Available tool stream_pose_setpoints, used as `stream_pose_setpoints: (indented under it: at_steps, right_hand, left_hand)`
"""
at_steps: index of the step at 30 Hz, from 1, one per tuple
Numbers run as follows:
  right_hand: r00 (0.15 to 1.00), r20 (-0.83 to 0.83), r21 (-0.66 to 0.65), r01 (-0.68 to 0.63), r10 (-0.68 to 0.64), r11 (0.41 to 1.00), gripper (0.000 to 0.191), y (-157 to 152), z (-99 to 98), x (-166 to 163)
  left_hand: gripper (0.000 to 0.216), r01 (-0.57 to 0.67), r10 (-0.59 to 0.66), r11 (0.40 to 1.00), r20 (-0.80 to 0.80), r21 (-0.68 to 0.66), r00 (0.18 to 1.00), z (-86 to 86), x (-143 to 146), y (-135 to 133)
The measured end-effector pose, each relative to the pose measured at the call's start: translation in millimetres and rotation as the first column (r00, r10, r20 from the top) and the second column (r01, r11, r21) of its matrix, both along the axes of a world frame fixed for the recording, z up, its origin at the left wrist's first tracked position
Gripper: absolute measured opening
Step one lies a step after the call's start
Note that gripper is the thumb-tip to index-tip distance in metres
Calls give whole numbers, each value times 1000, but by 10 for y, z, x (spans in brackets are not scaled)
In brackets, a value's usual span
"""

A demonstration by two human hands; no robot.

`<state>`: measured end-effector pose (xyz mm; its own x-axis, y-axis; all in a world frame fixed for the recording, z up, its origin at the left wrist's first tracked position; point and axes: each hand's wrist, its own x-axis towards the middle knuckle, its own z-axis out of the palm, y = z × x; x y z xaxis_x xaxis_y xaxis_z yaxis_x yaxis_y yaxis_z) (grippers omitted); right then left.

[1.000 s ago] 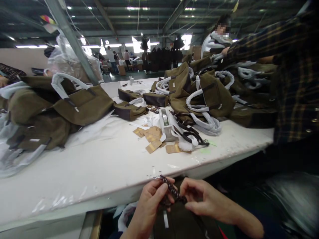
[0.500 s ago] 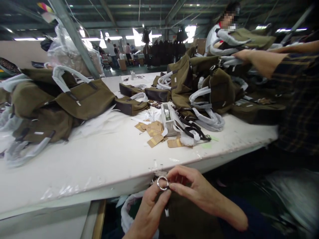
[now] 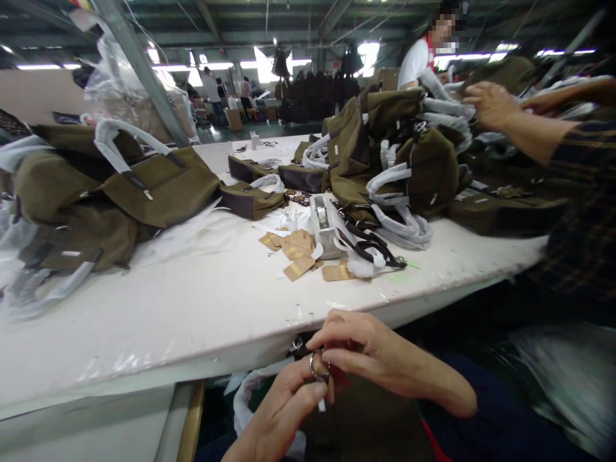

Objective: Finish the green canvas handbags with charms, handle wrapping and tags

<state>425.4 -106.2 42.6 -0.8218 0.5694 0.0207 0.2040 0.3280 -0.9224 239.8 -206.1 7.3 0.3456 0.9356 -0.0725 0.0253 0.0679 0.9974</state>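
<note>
The left hand [image 3: 283,399] has its thumb and forefinger pinched together on the lower edge of a metal split-ring-like loop [image 3: 312,366], while the right hand [image 3: 368,343] bends its thumb and forefinger in at the loop's upper right with a small gap between their tips; whether they grip it, I cannot tell. An olive handbag [image 3: 378,420] lies below the fingers, its wrapped handle [image 3: 244,399] beyond the left wrist. For good work, let the left pinch carry the loop steadily and the right fingertips do the fine turning, pressing close to the metal so that it doesn't twist away. Slack below the fingers would likely ease the strain. The worktop [image 3: 206,295] edge is just ahead of the knuckles, so a slightly lower hold would probably avoid knocks.
</note>
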Motion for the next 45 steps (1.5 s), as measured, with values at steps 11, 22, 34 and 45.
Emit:
stream_pose_setpoints:
  at_steps: [11, 22, 34, 45]
  right_hand:
    - [969, 50, -85, 245, -241, 966, 16, -232, -212, -12]
    - [956, -54, -367, 249, -287, 896, 14, -281, -252, -76]
    - [892, -119, -568, 299, -436, 767, 36, -370, -418, -148]
    - [887, -101, -150, 434, -450, 889, 19, -379, -484, -15]
  left_hand:
    - [24, -178, 179, 984, -65, 12, 982, -105, 119, -16]
    - [30, -132, 135, 991, -98, 34, 986, -53, 91, -49]
    - [25, -227, 233, 972, 169, -55, 958, -186, 86, -78]
    - [23, -338, 441, 861, -229, 380, 868, -266, -19, -72]
